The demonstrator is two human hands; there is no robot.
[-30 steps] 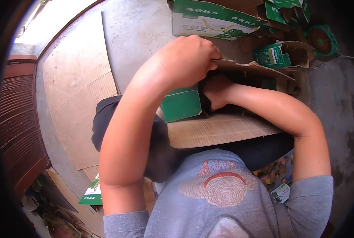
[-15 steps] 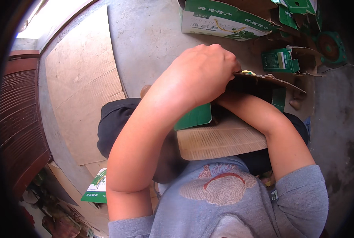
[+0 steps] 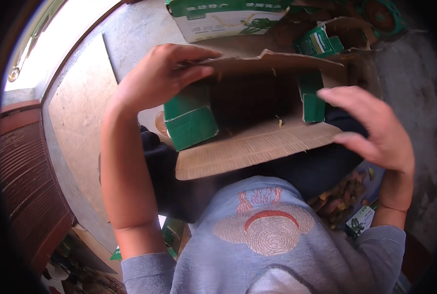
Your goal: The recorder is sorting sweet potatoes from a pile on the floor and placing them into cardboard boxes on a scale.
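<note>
Cardboard box [image 3: 257, 142], open and green-flapped, lies across the person's lap. Left hand [image 3: 154, 78] pinches its upper flap between thumb and fingers. Right hand [image 3: 375, 127] hovers just beside the box, fingers loosely spread, holding nothing.

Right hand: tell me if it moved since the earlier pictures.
Yes. The right hand has come out of the cardboard box and now hangs open beside its right end.
</note>
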